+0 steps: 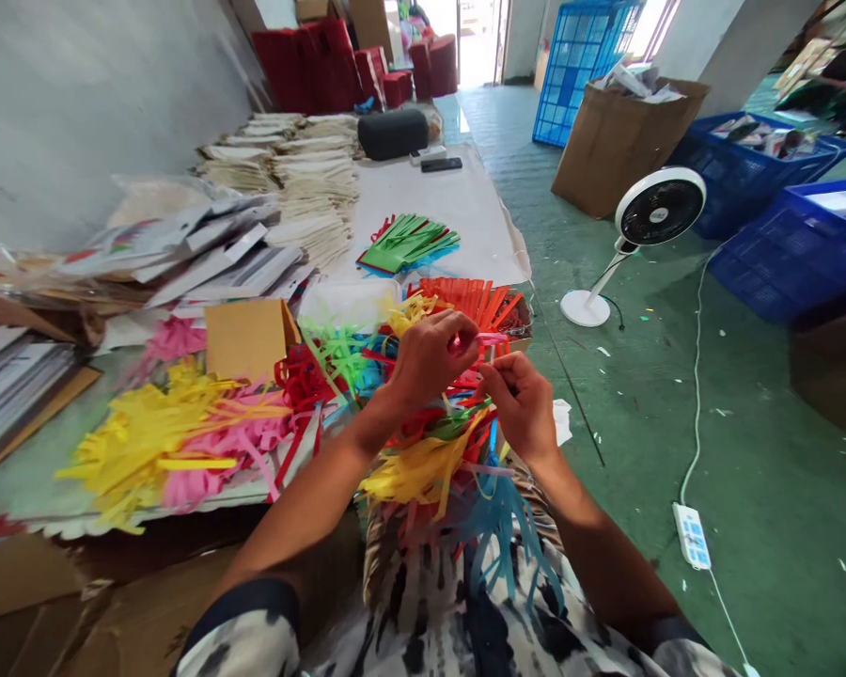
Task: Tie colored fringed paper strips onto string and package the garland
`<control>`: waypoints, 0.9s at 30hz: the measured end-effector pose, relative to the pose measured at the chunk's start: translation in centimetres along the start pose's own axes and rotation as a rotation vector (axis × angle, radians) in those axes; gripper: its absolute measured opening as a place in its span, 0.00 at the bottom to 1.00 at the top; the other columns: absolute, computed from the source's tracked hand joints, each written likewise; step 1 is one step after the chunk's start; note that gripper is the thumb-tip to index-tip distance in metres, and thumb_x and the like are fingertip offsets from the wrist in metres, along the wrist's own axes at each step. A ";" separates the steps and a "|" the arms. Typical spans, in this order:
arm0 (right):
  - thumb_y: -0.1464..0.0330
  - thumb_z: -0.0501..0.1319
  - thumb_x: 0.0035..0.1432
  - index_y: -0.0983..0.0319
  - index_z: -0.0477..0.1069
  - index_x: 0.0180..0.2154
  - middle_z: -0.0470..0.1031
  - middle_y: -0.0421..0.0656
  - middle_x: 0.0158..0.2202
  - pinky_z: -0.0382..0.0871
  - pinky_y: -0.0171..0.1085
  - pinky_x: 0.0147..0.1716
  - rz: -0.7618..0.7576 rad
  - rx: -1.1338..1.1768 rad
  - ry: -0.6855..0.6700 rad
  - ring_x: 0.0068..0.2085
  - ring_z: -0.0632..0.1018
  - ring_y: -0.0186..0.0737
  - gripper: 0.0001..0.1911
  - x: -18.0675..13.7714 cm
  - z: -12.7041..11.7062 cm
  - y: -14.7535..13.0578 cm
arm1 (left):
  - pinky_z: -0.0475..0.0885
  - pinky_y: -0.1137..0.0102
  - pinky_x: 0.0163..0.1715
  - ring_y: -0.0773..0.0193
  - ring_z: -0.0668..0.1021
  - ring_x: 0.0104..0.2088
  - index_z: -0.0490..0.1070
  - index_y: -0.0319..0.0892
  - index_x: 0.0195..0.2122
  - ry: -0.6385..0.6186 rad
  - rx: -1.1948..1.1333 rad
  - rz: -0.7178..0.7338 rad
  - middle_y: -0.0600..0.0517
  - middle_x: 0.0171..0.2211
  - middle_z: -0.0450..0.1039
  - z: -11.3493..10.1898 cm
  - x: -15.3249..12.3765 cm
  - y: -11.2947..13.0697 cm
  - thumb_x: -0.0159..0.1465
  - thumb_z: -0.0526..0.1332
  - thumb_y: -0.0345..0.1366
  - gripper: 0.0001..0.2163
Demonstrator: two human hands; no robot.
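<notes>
My left hand [430, 357] is closed in a pinch on thin pink paper strips [492, 337] held above the table edge. My right hand [518, 404] is closed just beside it, fingers curled onto the same strips. Below both hands a bunch of mixed colour paper fringes [423, 465], yellow, blue, green and red, hangs down over my lap. On the table [465, 202] lie more fringe piles: orange [476, 299], yellow [148, 432], pink [218, 447] and a green stack [405, 243].
White packets and paper stacks [310, 183] cover the table's left and far side, with a small cardboard box [246, 337]. On the green floor stand a white fan [649, 221], a power strip [692, 536], a cardboard box [617, 141] and blue crates [796, 249].
</notes>
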State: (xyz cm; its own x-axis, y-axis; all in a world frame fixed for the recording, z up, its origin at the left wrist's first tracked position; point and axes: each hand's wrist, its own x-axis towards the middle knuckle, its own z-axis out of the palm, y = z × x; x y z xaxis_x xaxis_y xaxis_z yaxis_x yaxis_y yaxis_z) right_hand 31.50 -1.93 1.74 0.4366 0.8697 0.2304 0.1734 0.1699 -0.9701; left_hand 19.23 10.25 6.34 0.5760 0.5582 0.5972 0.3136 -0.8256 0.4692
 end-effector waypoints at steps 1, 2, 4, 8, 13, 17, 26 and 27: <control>0.52 0.66 0.68 0.58 0.70 0.38 0.81 0.39 0.26 0.70 0.35 0.29 0.012 0.015 -0.001 0.27 0.80 0.37 0.17 0.1 0.0 0.1 | 0.64 0.71 0.31 0.68 0.73 0.28 0.76 0.42 0.34 0.003 0.021 0.022 0.55 0.29 0.76 0.0 -0.1 0.1 0.63 0.66 0.27 0.03; 0.51 0.66 0.68 0.58 0.69 0.38 0.81 0.39 0.26 0.69 0.34 0.29 0.023 0.034 0.000 0.27 0.79 0.37 0.18 0.3 0.0 0.2 | 0.64 0.71 0.31 0.68 0.74 0.29 0.76 0.42 0.35 0.008 0.040 0.043 0.55 0.30 0.76 0.1 -0.2 0.2 0.63 0.66 0.27 0.03; 0.50 0.66 0.67 0.58 0.68 0.37 0.81 0.39 0.26 0.67 0.33 0.27 0.050 0.086 -0.001 0.26 0.78 0.36 0.19 0.5 0.0 0.4 | 0.64 0.70 0.31 0.67 0.74 0.29 0.76 0.42 0.35 0.017 0.073 0.088 0.54 0.30 0.77 0.0 -0.3 0.5 0.64 0.67 0.28 0.03; 0.49 0.68 0.64 0.57 0.67 0.38 0.78 0.36 0.24 0.62 0.32 0.22 0.126 0.216 0.010 0.23 0.74 0.33 0.20 0.8 -0.1 0.3 | 0.64 0.69 0.31 0.65 0.76 0.31 0.76 0.42 0.35 0.006 0.148 0.202 0.53 0.31 0.78 -0.1 -0.5 0.9 0.68 0.66 0.32 0.03; 0.47 0.74 0.55 0.56 0.65 0.46 0.75 0.32 0.22 0.61 0.31 0.22 0.202 0.334 0.009 0.21 0.73 0.34 0.29 1.0 -0.2 0.2 | 0.67 0.68 0.35 0.63 0.76 0.33 0.76 0.43 0.37 -0.043 0.227 0.348 0.52 0.32 0.79 -0.2 -0.7 0.5 0.73 0.63 0.34 0.06; 0.47 0.74 0.55 0.58 0.69 0.43 0.76 0.34 0.23 0.61 0.31 0.22 0.213 0.349 -0.025 0.22 0.73 0.32 0.27 1.0 -0.4 0.4 | 0.66 0.66 0.36 0.63 0.76 0.34 0.74 0.43 0.37 -0.038 0.283 0.422 0.53 0.33 0.79 -0.2 -0.9 0.0 0.74 0.63 0.36 0.07; 0.52 0.70 0.63 0.56 0.71 0.39 0.69 0.32 0.26 0.50 0.30 0.19 0.087 0.329 0.088 0.20 0.61 0.26 0.16 0.8 -0.2 0.5 | 0.67 0.63 0.42 0.60 0.77 0.38 0.74 0.45 0.39 -0.076 0.370 0.477 0.53 0.34 0.81 -0.6 -0.8 -0.3 0.75 0.63 0.40 0.08; 0.53 0.71 0.63 0.56 0.72 0.39 0.68 0.32 0.27 0.50 0.31 0.19 0.075 0.301 0.119 0.21 0.60 0.26 0.16 0.8 -0.3 0.5 | 0.68 0.63 0.43 0.60 0.78 0.38 0.74 0.45 0.39 -0.081 0.348 0.452 0.53 0.35 0.81 -0.7 -0.7 -0.5 0.75 0.63 0.41 0.08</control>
State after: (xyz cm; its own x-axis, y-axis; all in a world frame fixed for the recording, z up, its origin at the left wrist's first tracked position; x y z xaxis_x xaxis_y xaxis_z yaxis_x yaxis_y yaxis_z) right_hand 32.19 -1.25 1.43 0.5413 0.8277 0.1480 -0.1239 0.2527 -0.9596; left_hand 18.14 10.30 6.11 0.7625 0.1467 0.6301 0.2446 -0.9670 -0.0709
